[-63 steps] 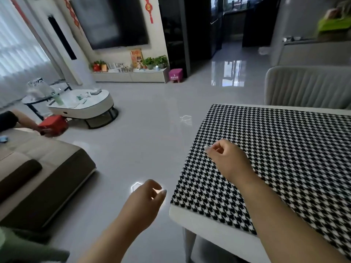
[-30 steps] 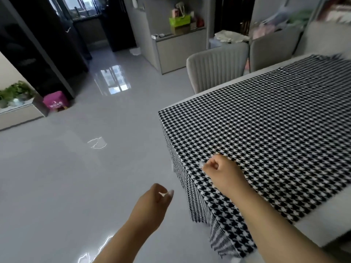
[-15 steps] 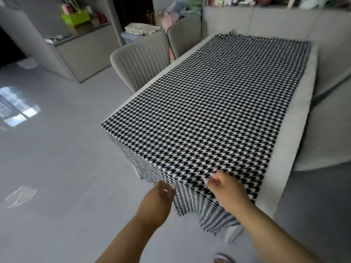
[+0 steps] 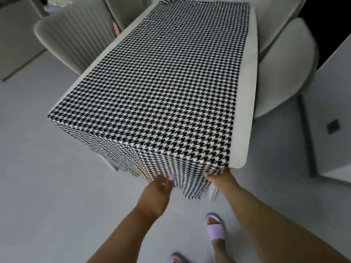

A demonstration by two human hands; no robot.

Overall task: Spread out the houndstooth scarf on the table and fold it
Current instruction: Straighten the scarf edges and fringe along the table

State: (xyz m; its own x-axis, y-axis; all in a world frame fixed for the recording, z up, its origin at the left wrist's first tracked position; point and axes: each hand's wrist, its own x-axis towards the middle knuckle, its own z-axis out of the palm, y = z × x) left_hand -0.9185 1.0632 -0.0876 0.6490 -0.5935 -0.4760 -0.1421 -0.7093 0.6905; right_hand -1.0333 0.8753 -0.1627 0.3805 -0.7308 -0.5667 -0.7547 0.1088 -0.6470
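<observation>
Nearest, 2 lilac slippers [image 4: 215, 229] stand on the grey floor. Above them both forearms reach to the near end of the scarf [image 4: 161, 88], where it hangs over the tabletop [image 4: 247, 103] edge. The left hand [image 4: 161, 186] is at the drooping cloth with fingers loosely bent; I cannot tell whether its grip has closed on fabric. The right hand [image 4: 216, 176] has its fingers curled at the scarf's near right corner, apparently pinching it just under the rim. Beyond, the scarf lies flat along the tabletop, a bare strip showing on its right, chairs [image 4: 76, 38] on both sides. Spreading looks done; folding seems about to begin. The next move likely calls for both near corners held firmly, then lifted and carried evenly toward the far end.
</observation>
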